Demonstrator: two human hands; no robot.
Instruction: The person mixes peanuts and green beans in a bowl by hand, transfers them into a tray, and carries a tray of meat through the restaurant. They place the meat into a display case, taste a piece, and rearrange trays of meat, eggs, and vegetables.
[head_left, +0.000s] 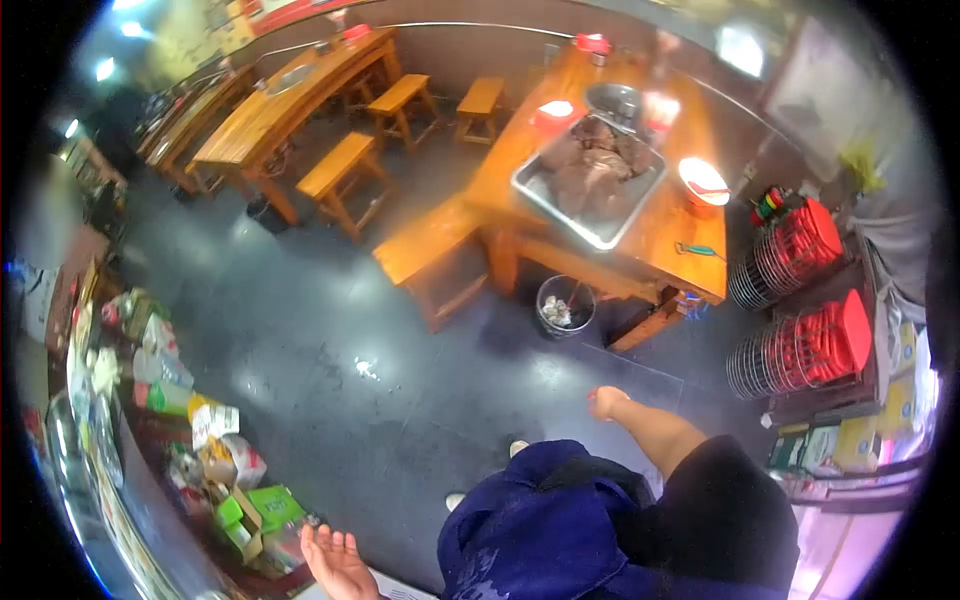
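At the bottom left my left hand (338,562) is raised, palm up with its fingers apart, holding nothing. It is nearest to a green box (275,507) among the goods on the left. My right hand (606,402) hangs over the dark floor (420,390) at the end of my bare forearm; its fingers are small and too blurred to read. Beyond it, a metal tray (630,219) of dark brown meat (598,170) lies on a wooden table (655,245). Near the tray are a white bowl (704,183) and a green-handled peeler (697,249).
A bin (566,306) stands under the table's near edge. Two stacks of red-seated stools (800,345) (790,250) are at the right. Wooden benches (430,242) (338,165) and another long table (240,135) stand at the back left. Bottles and bags (215,420) line the left side.
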